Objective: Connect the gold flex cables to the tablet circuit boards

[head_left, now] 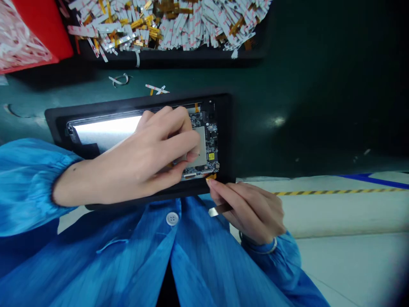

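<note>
Now L hand (145, 149) curled on black PCB (211, 138); R hand (252, 211) pinching metal spatula (219, 209) by orange flex (212, 176)

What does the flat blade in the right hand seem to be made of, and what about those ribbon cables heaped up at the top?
The flat blade in the right hand looks like bare metal, perhaps steel, going by its bright satin sheen. The heaped ribbon cables look like thin, bendable plastic film, white with amber sections, possibly polyimide, though the look can't confirm it.

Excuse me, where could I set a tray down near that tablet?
Right of the tablet, dark green mat lies bare up to the white bench edge; it's crowded at the flex-strip heap, your left hand and right hand.
</note>
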